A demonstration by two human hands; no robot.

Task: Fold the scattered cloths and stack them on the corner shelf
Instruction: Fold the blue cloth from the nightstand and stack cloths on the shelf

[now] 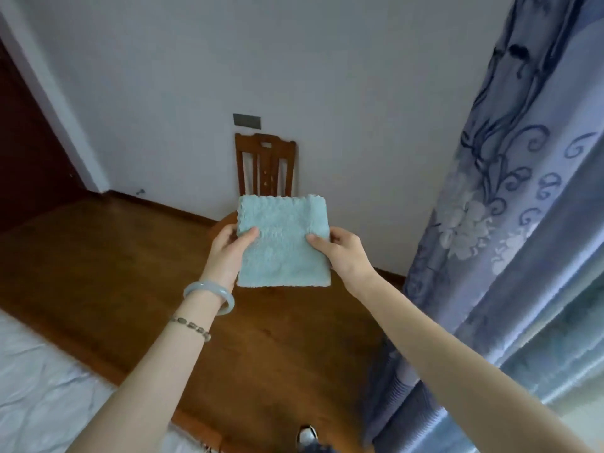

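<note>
Hanging at the right is a blue patterned curtain (510,191); a wooden chair (264,165) stands far against the wall. Nearer, in the air, the folded pale-blue cloth (282,243) is pinched at opposite edges by the left hand (227,253) and the right hand (343,253), thumbs on top.

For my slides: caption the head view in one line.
Left hand and right hand hold a folded pale blue cloth by its sides before a wooden chair, beside a blue patterned curtain.

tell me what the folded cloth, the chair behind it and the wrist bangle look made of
Light blue cloth: plush microfibre or terry, by its fuzzy matte pile. Chair: varnished reddish-brown wood, slatted back. Bangle: pale, glossy, translucent, perhaps jade or glass.
</note>
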